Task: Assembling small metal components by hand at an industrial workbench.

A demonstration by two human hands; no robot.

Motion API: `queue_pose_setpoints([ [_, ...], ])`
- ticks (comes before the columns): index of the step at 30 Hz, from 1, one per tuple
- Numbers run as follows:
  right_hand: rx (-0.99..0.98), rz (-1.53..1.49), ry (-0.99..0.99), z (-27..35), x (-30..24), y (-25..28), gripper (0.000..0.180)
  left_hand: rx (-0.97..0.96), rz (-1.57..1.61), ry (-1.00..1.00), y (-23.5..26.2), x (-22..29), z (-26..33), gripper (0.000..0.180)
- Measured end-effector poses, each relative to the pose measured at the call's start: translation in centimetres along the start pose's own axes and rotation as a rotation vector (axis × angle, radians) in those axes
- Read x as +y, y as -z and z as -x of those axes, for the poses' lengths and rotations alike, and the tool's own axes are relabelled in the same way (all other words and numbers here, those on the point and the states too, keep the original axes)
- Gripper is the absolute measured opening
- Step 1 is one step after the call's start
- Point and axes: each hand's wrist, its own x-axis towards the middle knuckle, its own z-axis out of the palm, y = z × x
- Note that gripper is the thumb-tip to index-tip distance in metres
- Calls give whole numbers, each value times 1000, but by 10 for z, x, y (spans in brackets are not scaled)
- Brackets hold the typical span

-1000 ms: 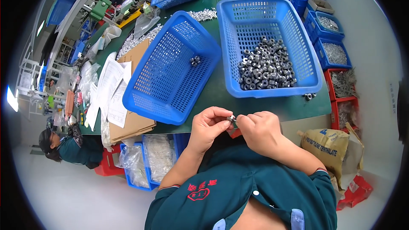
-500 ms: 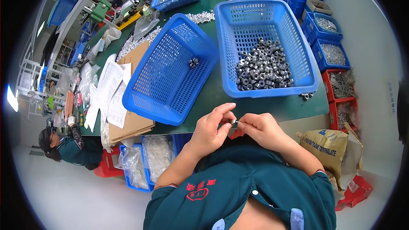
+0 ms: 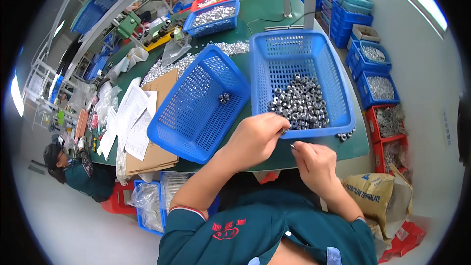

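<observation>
My left hand (image 3: 257,137) is at the near rim of the right-hand blue basket (image 3: 351,113), thumb and fingers pinched on a small metal ring-shaped part (image 3: 284,131). A heap of similar dark and silvery ring parts (image 3: 304,103) lies in that basket. Just below the rim, my right hand (image 3: 316,164) is closed, with the thin end of a small metal piece (image 3: 293,146) showing at its fingertips; the rest is hidden. The left-hand blue basket (image 3: 189,113) stands tilted beside it and holds a small cluster of ring parts (image 3: 224,98).
Several loose rings (image 3: 346,135) lie by the basket's near right corner. Papers (image 3: 132,118) rest on flat cardboard (image 3: 162,154) at left. Silvery parts (image 3: 169,68) are spread behind. A beige sack (image 3: 368,194) stands at right; a co-worker (image 3: 81,169) is at far left.
My hands have moved apart. The left has gone up to the right basket's near rim; the right is slightly lower and farther right. The view has shifted, so the baskets appear lower.
</observation>
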Motion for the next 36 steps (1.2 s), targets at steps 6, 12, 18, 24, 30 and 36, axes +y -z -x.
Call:
queue_pose_setpoints([
  [6, -175, -164, -78, 29, -8, -12, 6, -143, -54, -9, -59, -53, -45, 15],
  [12, -162, -223, -122, 34, -1, -13, 6, 157, 38, 32, -42, -71, -44, 15],
  [18, -206, -257, -178, 38, 7, -18, 6, 274, -399, 577, 17, -173, 11, 17],
  [24, -219, -288, -159, 36, 5, -25, 6, 167, -531, 731, 0, -207, 31, 19],
  [30, -233, -291, -157, 38, -1, -22, 6, 403, -322, 743, -1, -199, 40, 15],
  [36, -236, -338, -145, 30, -2, -26, 7, 640, 1153, 630, 3, -117, 70, 19],
])
